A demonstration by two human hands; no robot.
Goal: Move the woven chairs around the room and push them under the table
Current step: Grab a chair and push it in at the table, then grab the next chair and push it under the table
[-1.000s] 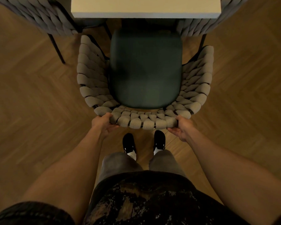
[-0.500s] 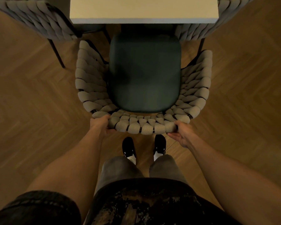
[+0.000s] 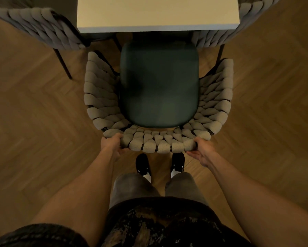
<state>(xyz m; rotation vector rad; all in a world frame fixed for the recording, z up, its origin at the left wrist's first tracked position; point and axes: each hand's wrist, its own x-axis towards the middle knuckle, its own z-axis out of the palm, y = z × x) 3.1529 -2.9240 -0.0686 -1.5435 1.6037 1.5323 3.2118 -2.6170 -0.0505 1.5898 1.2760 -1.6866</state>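
Two hands on woven chair (image 3: 158, 97): left hand (image 3: 112, 144) and right hand (image 3: 203, 152) each curled round back rim. Chair faces table (image 3: 156, 13), seat front at table edge. Neighbouring chairs: left (image 3: 39, 27), right (image 3: 238, 22). Wood floor (image 3: 33, 122).

The woven chair (image 3: 158, 107) I grip has a back and sides of beige padded strands, interlaced in a basket pattern over a black frame. Its seat cushion (image 3: 159, 84) is plain dark green. The table (image 3: 157, 13) top is pale cream with a lighter front edge. The two neighbouring chairs, one at left (image 3: 41, 29) and one at right (image 3: 242, 20), show the same weave in a greyer tone, with black legs. The floor (image 3: 33, 113) is mid-brown wood laid in a herringbone pattern. My shoes (image 3: 142, 164) are black, my socks white, my trousers (image 3: 131, 188) grey, and my shirt (image 3: 158, 225) is black with irregular brown mottling.
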